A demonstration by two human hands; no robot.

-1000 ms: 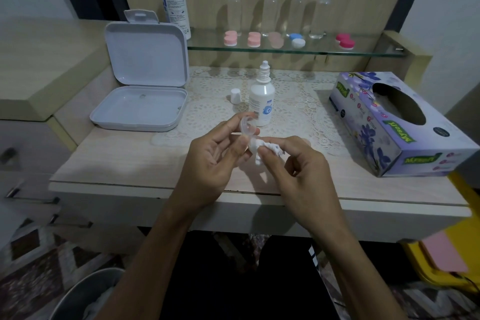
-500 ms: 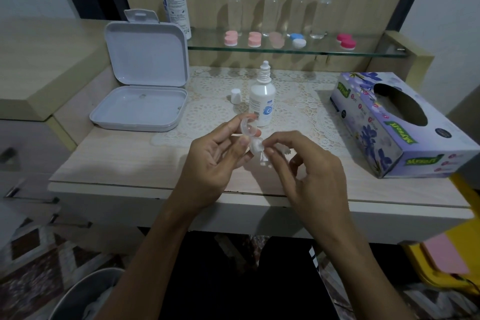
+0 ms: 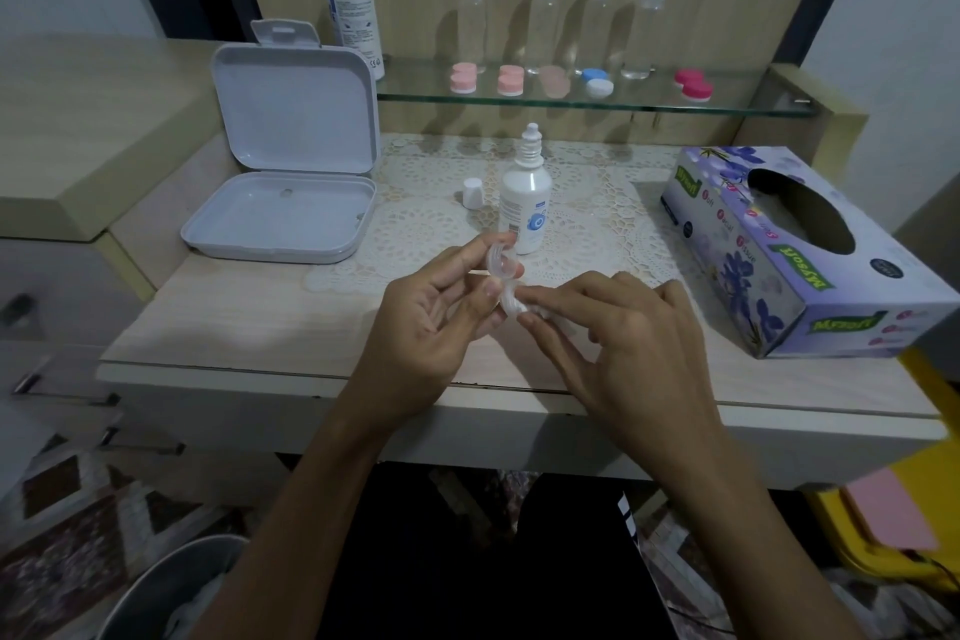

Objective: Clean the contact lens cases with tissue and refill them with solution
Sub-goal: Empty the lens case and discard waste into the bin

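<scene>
My left hand [image 3: 441,322] holds a clear contact lens case [image 3: 503,276] tilted on edge, between thumb and fingers, above the table's middle. My right hand [image 3: 618,343] pinches a small wad of white tissue [image 3: 545,314] against the case's lower cup; most of the tissue is hidden under my fingers. An uncapped solution bottle [image 3: 525,203] stands just behind the case, its white cap [image 3: 473,192] beside it on the lace mat. A purple tissue box [image 3: 795,244] lies at the right.
An open white plastic box [image 3: 291,172] sits at the left. On the glass shelf [image 3: 597,104] stand a tall bottle [image 3: 350,0], several clear bottles and coloured lens cases [image 3: 511,81]. A bin [image 3: 171,592] is on the floor at lower left.
My right hand has turned and its fingers spread, so the tissue wad now shows less. The left hand keeps the case in nearly the same place.
</scene>
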